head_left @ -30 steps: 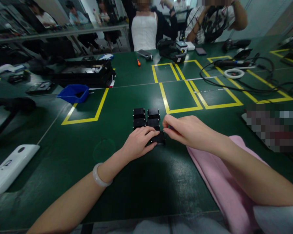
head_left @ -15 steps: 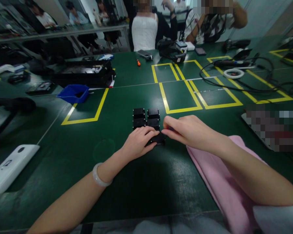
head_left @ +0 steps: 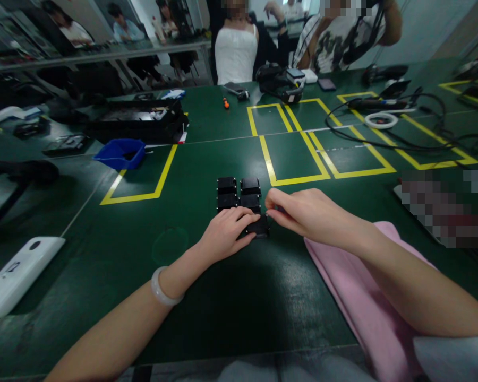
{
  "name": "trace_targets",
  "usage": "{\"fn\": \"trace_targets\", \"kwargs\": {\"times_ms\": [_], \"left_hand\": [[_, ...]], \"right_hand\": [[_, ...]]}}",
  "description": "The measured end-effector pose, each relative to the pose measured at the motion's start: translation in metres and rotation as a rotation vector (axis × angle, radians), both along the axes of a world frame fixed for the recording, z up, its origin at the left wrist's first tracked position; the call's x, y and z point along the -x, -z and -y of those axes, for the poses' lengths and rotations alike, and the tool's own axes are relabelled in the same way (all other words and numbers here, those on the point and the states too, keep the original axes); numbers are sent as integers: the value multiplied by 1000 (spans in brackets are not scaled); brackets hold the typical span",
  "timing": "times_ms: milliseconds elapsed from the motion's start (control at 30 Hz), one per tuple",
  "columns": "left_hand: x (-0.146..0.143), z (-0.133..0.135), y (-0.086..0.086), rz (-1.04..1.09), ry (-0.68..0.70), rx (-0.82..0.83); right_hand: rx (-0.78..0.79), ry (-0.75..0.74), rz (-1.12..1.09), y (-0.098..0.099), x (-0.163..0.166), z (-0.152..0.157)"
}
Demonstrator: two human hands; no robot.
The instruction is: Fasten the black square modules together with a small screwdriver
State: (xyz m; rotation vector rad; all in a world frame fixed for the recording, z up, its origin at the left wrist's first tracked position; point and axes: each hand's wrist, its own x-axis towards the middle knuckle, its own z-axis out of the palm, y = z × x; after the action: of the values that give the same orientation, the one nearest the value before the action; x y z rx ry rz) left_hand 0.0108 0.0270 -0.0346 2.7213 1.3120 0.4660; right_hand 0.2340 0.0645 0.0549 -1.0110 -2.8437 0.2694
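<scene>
Several small black box-shaped parts (head_left: 239, 192) stand in a tight block on the green table (head_left: 231, 297). My left hand (head_left: 225, 233) lies over the nearest row, fingers curled round a black part (head_left: 258, 227) at the block's front right corner. My right hand (head_left: 306, 213) comes in from the right, fingers pinched together at the same part's right edge. What the pinch holds is hidden. A pale bracelet (head_left: 162, 289) sits on my left wrist.
A pink cloth (head_left: 358, 297) lies under my right forearm. A white device (head_left: 16, 273) sits at the left edge, a blue bin (head_left: 121, 152) and black trays (head_left: 135, 119) further back. Yellow tape boxes (head_left: 295, 154) and cables (head_left: 402, 127) mark the far side. People stand across the table.
My hands stay almost still on the front black part; the right fingers shift only slightly. A person across the table has moved.
</scene>
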Motion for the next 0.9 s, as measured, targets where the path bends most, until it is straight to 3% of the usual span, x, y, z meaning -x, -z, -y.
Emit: {"fn": "trace_targets", "kwargs": {"times_ms": [900], "left_hand": [[1, 0, 2, -4, -3, 3]], "right_hand": [[29, -30, -28, -2, 0, 2]]}}
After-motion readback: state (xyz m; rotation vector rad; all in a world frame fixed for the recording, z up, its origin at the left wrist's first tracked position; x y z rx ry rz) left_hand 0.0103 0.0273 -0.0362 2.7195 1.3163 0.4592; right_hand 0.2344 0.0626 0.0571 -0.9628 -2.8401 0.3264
